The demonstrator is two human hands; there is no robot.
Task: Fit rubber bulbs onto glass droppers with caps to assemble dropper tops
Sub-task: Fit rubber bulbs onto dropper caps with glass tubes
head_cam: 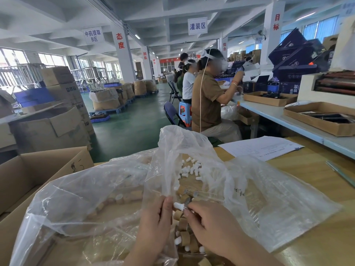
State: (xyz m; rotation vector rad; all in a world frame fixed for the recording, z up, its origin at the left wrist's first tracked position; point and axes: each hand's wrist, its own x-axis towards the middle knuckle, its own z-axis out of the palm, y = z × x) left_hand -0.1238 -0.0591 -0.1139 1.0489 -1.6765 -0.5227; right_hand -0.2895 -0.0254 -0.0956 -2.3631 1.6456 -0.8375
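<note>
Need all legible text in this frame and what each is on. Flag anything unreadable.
"灌装区": middle hanging sign
"中药提取B区": left hanging sign
"态度", red: near left pillar
"目标", red: right pillar
"团队", red: farther pillar
"信念", red, small: far pillar
"温泉": dark blue box
Too small or blurred: paper sheet, cartons' print, small sign by the fan

factory packing floor | stacked cartons (57,87) | hanging zone signs (197,26)
</note>
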